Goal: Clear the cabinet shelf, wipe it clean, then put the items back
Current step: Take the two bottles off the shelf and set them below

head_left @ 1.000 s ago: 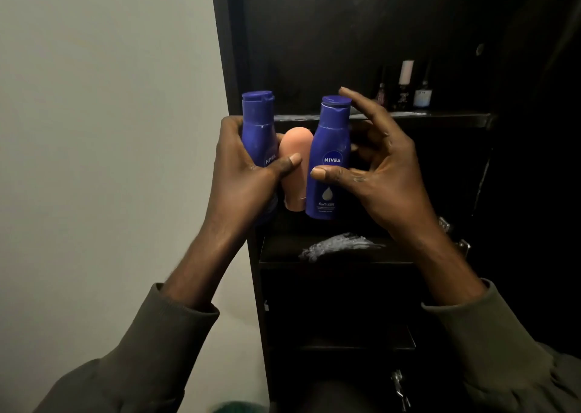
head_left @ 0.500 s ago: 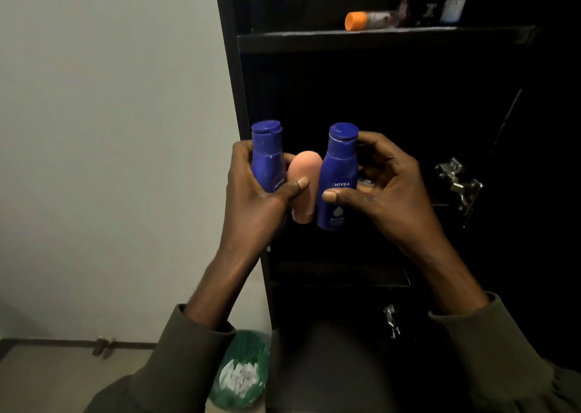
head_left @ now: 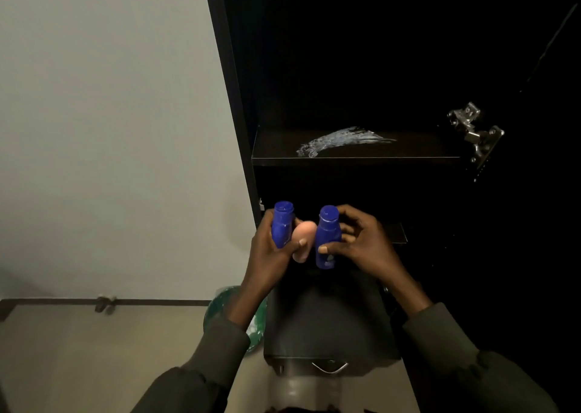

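Note:
My left hand (head_left: 269,255) grips a blue lotion bottle (head_left: 282,224) and a peach-coloured rounded bottle (head_left: 302,239) side by side. My right hand (head_left: 361,246) grips a second blue lotion bottle (head_left: 327,236) upright. All three are held together low in front of the dark cabinet, below a dark cabinet shelf (head_left: 355,157) that carries a whitish streaky smear (head_left: 342,139). The upper shelf with its remaining items is out of view.
A dark pulled-out drawer or box (head_left: 330,324) with a metal handle (head_left: 329,367) sits under my hands. A green bin (head_left: 220,305) stands on the floor to the left, by the pale wall. A metal door hinge (head_left: 474,132) sticks out at the right.
Both hands have lowered the three bottles from upper-shelf height to below the smeared shelf. My view has tilted down, so the upper shelf has left the frame.

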Demonstrator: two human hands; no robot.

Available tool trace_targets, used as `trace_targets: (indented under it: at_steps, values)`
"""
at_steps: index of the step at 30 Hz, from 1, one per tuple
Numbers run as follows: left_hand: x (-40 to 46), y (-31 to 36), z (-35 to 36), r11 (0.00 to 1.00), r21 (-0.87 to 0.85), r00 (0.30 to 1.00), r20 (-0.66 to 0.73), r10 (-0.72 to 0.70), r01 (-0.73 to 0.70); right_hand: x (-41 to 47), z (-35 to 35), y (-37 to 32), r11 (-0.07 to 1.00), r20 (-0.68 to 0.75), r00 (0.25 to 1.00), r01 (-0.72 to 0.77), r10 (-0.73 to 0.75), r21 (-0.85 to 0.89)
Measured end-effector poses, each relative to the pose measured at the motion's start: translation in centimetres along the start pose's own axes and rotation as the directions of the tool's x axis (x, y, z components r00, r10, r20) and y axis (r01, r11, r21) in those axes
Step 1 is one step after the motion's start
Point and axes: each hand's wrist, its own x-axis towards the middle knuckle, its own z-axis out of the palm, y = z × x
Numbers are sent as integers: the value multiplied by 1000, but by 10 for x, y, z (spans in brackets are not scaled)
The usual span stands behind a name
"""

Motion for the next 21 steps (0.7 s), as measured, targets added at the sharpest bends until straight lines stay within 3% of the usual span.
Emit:
trace_targets:
  at_steps: [12, 21]
  values:
    - [-16, -129, 32, 952, 161, 963, 17, -267, 261, 4, 40, 132, 950, -22, 971, -237, 238, -205]
    - [-19, -206, 38, 932, 232, 953, 52, -299, 280, 10, 57, 210, 889, -25, 950, -300, 311, -347]
